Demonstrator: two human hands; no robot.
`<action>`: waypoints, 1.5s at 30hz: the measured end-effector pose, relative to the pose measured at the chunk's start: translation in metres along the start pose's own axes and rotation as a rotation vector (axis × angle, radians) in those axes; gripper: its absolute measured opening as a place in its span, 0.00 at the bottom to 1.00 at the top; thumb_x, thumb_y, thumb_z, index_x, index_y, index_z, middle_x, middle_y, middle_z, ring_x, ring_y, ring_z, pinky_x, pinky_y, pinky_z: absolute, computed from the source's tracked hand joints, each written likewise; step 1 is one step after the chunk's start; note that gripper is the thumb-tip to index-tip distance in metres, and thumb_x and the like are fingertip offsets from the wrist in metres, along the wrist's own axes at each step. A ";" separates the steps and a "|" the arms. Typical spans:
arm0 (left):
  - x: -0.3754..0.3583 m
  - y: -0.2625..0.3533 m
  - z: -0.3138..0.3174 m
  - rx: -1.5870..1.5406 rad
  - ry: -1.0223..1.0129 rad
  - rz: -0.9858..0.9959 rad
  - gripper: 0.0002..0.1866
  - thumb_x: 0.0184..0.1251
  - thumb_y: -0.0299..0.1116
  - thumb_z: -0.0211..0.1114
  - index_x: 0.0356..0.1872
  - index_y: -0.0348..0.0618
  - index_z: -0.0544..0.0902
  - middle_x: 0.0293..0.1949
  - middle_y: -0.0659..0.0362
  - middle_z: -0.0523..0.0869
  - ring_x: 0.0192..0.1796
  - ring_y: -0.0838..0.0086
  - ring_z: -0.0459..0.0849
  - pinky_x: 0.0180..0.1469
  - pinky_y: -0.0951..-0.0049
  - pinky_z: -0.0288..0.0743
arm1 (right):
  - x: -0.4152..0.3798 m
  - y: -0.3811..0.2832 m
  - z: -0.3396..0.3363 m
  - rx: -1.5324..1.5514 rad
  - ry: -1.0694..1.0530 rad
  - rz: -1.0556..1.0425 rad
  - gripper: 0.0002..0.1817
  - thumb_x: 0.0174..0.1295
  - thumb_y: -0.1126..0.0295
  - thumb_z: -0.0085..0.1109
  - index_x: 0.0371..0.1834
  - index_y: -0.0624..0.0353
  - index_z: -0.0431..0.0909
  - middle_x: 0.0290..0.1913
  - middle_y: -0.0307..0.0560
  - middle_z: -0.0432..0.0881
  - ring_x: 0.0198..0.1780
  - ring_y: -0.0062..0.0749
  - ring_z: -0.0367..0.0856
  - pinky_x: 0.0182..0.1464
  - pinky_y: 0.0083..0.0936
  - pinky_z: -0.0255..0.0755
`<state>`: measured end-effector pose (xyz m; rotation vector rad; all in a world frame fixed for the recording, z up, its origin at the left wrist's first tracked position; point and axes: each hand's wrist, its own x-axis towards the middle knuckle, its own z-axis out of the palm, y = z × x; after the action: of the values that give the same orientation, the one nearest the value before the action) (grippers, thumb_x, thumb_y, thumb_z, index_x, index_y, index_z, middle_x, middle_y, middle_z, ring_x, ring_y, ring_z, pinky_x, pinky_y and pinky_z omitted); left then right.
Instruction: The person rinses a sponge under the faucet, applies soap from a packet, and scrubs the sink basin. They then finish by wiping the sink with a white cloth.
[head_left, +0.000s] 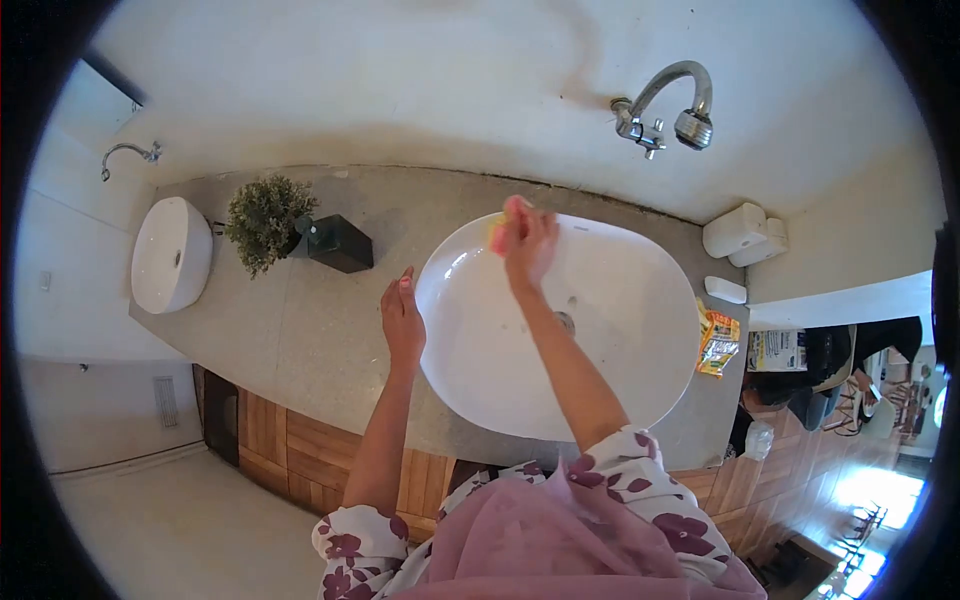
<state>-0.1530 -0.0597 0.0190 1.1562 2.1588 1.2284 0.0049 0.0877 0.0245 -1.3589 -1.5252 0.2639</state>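
Two hands (467, 283) at white basin (630, 330).

Open counter between plant (268, 222) and sink (480, 370); dark box (341, 245) beside plant, faucet (678, 108) overhangs right.

The pink-yellow sponge (498, 236) touches the white basin (480, 335) at its rim

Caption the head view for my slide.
Right hand holding pink-and-yellow sponge at rim of white oval ceramic basin.
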 end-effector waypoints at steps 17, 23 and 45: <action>-0.001 0.012 -0.004 0.252 -0.021 0.066 0.30 0.58 0.42 0.70 0.61 0.41 0.76 0.59 0.46 0.78 0.66 0.52 0.69 0.69 0.58 0.60 | -0.120 -0.002 -0.160 0.195 -1.353 -0.069 0.17 0.58 0.52 0.62 0.30 0.55 0.80 0.33 0.46 0.76 0.40 0.41 0.77 0.42 0.36 0.73; 0.001 0.014 -0.005 0.283 -0.060 0.012 0.26 0.57 0.40 0.70 0.56 0.42 0.79 0.59 0.48 0.78 0.67 0.52 0.68 0.70 0.57 0.59 | -0.110 0.016 -0.180 -0.163 -1.155 -0.257 0.11 0.60 0.58 0.59 0.33 0.53 0.78 0.34 0.45 0.76 0.42 0.40 0.77 0.41 0.38 0.72; 0.000 0.008 -0.003 0.329 -0.036 0.033 0.22 0.62 0.45 0.66 0.48 0.37 0.84 0.58 0.48 0.80 0.67 0.52 0.69 0.69 0.58 0.60 | -0.117 0.002 -0.150 -0.065 -1.255 -0.244 0.07 0.58 0.63 0.59 0.35 0.51 0.80 0.39 0.44 0.77 0.46 0.40 0.76 0.42 0.41 0.72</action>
<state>-0.1509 -0.0594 0.0277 1.3348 2.3841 0.8765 0.1029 -0.0747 0.0278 -1.0218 -2.6966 1.0475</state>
